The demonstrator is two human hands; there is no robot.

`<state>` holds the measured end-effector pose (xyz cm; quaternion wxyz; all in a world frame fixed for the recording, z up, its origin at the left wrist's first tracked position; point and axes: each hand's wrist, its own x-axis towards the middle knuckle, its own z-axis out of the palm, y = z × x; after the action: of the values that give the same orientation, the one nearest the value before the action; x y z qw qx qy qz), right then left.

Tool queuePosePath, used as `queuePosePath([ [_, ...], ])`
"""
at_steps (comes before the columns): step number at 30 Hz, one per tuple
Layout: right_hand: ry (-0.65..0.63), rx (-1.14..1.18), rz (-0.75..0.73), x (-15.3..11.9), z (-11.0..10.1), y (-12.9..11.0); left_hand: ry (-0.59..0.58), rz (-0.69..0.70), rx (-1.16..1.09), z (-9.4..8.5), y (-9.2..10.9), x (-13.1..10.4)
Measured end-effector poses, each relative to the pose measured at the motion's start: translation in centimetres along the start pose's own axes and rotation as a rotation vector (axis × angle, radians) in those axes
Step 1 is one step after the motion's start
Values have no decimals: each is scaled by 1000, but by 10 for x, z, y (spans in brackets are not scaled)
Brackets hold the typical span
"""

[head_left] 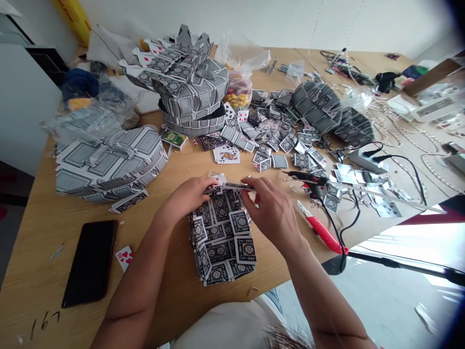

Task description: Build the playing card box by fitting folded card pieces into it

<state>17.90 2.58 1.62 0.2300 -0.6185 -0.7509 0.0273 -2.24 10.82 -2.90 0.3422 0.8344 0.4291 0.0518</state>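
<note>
A rounded box-like shape built from dark-backed playing cards [221, 242] rests on the table close to my body. My left hand [194, 194] is closed on its far left edge, with the fingertips partly hidden behind the cards. Across the far edge lies a narrow strip of playing card [238, 186], seen nearly edge-on. My right hand [272, 211] pinches the right end of this strip between thumb and fingers. A small pale card piece [219, 179] shows beside my left fingertips.
Larger playing-card structures [196, 92] stand at the back and left [112, 162]. Loose folded cards [276, 126] cover the middle. A hot glue gun [307, 178], a red utility knife [323, 232] and cables lie right. A black phone [90, 261] lies left.
</note>
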Motion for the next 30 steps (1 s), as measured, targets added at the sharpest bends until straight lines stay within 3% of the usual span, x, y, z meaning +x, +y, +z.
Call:
queuePosePath([
  [6, -218, -81, -184, 24, 27, 7, 6, -13, -34, 1, 4, 1],
  [11, -306, -243, -204, 36, 44, 6, -14, -54, -27, 3, 8, 0],
  [19, -254, -294, -279, 34, 50, 9, 53, -36, -132, -9, 10, -4],
  [30, -204, -373, -400, 29, 51, 5, 139, -71, 67, 3, 19, 2],
])
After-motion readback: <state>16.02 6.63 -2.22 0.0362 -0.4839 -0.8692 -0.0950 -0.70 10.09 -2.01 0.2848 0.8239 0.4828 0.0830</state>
